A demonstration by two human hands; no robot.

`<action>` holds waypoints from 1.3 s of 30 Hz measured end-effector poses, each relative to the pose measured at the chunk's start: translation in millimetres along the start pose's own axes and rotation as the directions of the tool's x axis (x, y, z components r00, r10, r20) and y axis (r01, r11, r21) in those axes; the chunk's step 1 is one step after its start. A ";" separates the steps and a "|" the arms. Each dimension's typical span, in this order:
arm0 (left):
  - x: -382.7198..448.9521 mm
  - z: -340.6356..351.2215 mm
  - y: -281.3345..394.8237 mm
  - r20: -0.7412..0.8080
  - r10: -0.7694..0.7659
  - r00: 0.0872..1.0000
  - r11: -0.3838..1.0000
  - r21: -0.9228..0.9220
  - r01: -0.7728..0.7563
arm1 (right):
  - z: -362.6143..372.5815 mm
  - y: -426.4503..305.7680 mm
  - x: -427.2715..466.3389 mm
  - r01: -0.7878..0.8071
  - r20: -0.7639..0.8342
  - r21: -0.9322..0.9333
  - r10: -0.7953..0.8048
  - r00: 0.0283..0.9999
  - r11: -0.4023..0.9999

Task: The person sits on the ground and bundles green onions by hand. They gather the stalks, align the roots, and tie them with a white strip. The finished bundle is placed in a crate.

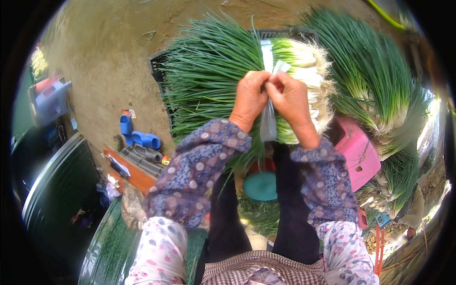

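A large bundle of scallions (210,71) lies before me on a black plastic crate (156,64), its green tops to the left and white roots to the right. Around the stalks runs a pale plastic strap (268,123). My left hand (251,96) and my right hand (293,101) meet over the bundle's middle, fingertips pinching the strap together. A loose end of it sticks up above my right fingers. The exact grip between the fingertips is partly hidden by the hands.
More scallions (374,71) are heaped at the right, beside an upturned pink plastic stool (358,153). Blue slippers (144,139) and an orange board (131,171) lie on the ground to the left. A teal round stool seat (260,186) shows between my legs.
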State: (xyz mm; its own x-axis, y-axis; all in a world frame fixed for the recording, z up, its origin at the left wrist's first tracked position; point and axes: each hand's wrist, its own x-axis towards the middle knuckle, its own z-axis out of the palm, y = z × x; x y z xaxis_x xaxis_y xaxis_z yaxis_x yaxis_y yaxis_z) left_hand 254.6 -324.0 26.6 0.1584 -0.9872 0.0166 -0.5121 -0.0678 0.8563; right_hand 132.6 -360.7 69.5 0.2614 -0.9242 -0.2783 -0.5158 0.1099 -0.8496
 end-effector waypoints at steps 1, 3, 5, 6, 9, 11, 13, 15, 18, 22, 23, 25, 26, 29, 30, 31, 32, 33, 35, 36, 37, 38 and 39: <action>0.2 0.6 -1.5 -0.007 -0.033 0.999 0.999 0.003 0.033 | -3.4 0.2 6.0 0.040 0.060 0.012 -0.041 0.997 0.999; 0.8 1.1 -2.5 -0.020 -0.100 0.995 0.995 0.007 0.100 | -15.5 7.3 15.8 0.116 0.179 0.042 -0.122 0.976 0.992; 1.4 -0.6 -2.5 0.007 -0.113 0.994 0.994 0.004 0.113 | -25.5 11.2 14.5 0.073 0.255 0.041 -0.081 0.963 0.996; 2.6 -1.6 -1.0 0.016 -0.100 0.995 0.995 0.008 0.100 | -28.1 10.4 11.6 0.134 0.227 0.009 -0.132 0.965 0.991; 3.6 -2.5 1.7 0.017 -0.113 0.993 0.993 -0.027 0.113 | -25.2 3.8 9.8 0.373 0.140 -0.233 -0.349 0.927 0.898; 3.7 -1.8 -0.6 0.011 -0.133 0.991 0.988 -0.071 0.134 | -15.4 -1.9 14.8 0.469 0.058 -0.399 -0.489 0.870 0.788; 4.1 -2.7 0.1 0.024 -0.131 0.991 0.985 -0.109 0.132 | -20.1 10.1 25.6 0.459 0.080 -0.425 -0.473 0.877 0.780; 3.1 -1.9 -4.7 0.018 -0.153 0.988 0.974 -0.169 0.154 | -27.6 25.8 38.4 0.496 0.144 -0.439 -0.487 0.862 0.749; 3.4 -6.0 -3.7 0.058 -0.203 0.977 0.958 -0.196 0.211 | -37.2 34.2 46.3 0.577 0.267 -0.487 -0.517 0.813 0.656; 7.2 -8.8 1.1 0.088 -0.250 0.964 0.916 -0.300 0.265 | -30.7 28.2 40.3 0.482 0.233 -0.462 -0.423 0.876 0.744; 8.3 -8.3 2.8 0.099 -0.263 0.960 0.905 -0.320 0.281 | -33.1 34.2 43.7 0.473 0.228 -0.395 -0.414 0.881 0.788; 7.3 -9.2 2.0 0.093 -0.247 0.964 0.899 -0.348 0.264 | -34.2 34.8 48.2 0.422 0.268 -0.303 -0.348 0.898 0.854; 7.7 -10.5 0.5 0.091 -0.247 0.965 0.900 -0.346 0.264 | -35.8 35.3 51.1 0.380 0.312 -0.289 -0.289 0.905 0.879; 7.7 -10.4 0.9 0.096 -0.265 0.959 0.897 -0.341 0.282 | -37.5 33.1 51.8 0.396 0.358 -0.260 -0.293 0.887 0.880; 8.2 -9.7 1.3 0.096 -0.267 0.959 0.896 -0.342 0.284 | -37.0 33.8 52.8 0.426 0.344 -0.258 -0.330 0.879 0.867; 8.7 -9.3 2.2 0.097 -0.269 0.958 0.895 -0.343 0.286 | -37.1 34.4 53.0 0.455 0.330 -0.255 -0.365 0.870 0.853; 8.7 -8.1 1.4 0.103 -0.267 0.958 0.892 -0.349 0.287 | -36.6 35.3 51.3 0.409 0.293 -0.286 -0.327 0.898 0.866; 8.8 -8.6 -0.1 0.107 -0.279 0.954 0.887 -0.352 0.298 | -32.6 31.6 49.1 0.365 0.256 -0.311 -0.293 0.921 0.878; 9.2 -8.5 -2.4 0.116 -0.299 0.947 0.876 -0.360 0.321 | -28.8 25.7 39.6 0.338 0.197 -0.362 -0.284 0.939 0.869; 8.7 -9.3 -3.7 0.125 -0.320 0.939 0.861 -0.376 0.344 | -27.7 23.7 28.5 0.356 0.178 -0.391 -0.309 0.934 0.849; 8.1 -8.2 -5.1 0.133 -0.344 0.930 0.843 -0.393 0.368 | -27.2 21.9 15.9 0.374 0.165 -0.420 -0.335 0.928 0.827; 7.6 -7.3 -6.6 0.142 -0.367 0.919 0.824 -0.410 0.392 | -20.9 18.9 -1.3 0.357 0.145 -0.407 -0.327 0.934 0.841; 8.8 -7.0 -4.9 0.149 -0.367 0.918 0.818 -0.419 0.395 | -15.8 21.7 -14.8 0.371 0.155 -0.430 -0.337 0.929 0.823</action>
State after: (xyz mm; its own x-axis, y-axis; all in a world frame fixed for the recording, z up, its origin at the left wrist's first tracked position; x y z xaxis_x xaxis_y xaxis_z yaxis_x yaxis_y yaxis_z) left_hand 264.5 -331.3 26.1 0.2079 -0.9030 -0.3760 -0.0024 -0.3849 0.9230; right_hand 104.7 -350.4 62.2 0.5434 -0.8384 -0.0416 -0.6782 -0.4093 -0.6103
